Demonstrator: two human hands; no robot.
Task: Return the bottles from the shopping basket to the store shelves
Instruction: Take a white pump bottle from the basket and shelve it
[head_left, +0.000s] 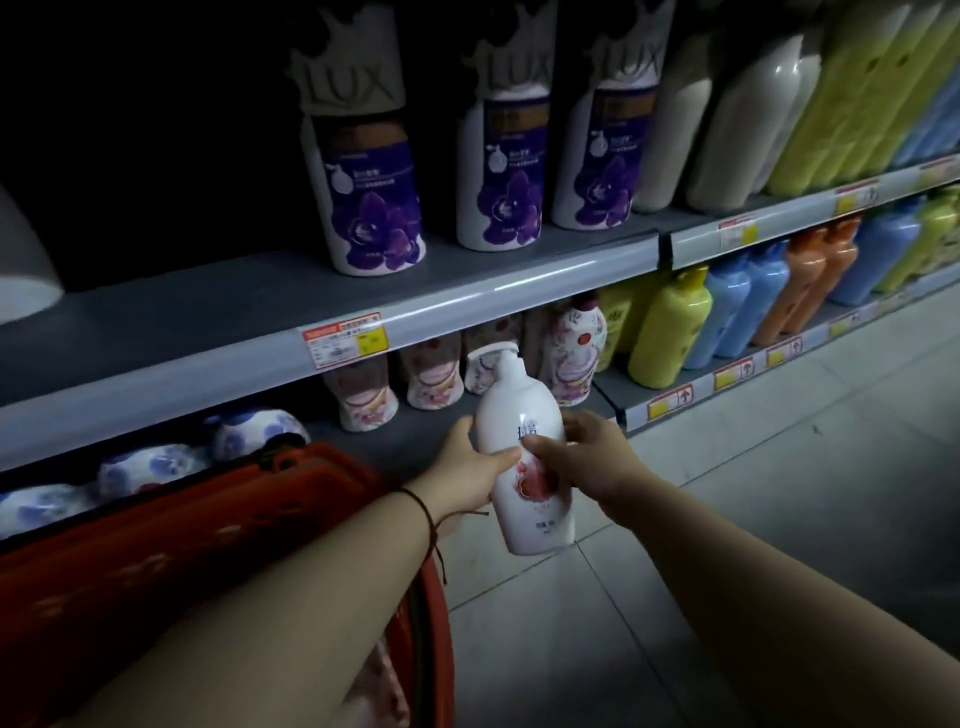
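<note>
A white pump bottle with a red flower print (519, 415) is held upright in front of the lower shelf (405, 441). My left hand (467, 470) grips its left side, thumb across the front. From the right, my right hand (582, 457) grips the same bottle. The red shopping basket (171, 551) hangs on my left forearm at the lower left; a pink-patterned item shows inside it near the bottom edge. Similar flower-print bottles (431, 374) stand on the lower shelf just behind the held bottle.
White bottles with purple flowers (374, 208) stand on the upper shelf (363, 312). Blue-spotted white packs (254, 431) lie on the lower shelf at left. Yellow (670, 332), blue and orange bottles line the lower shelf to the right. Grey tiled floor (779, 467) lies right.
</note>
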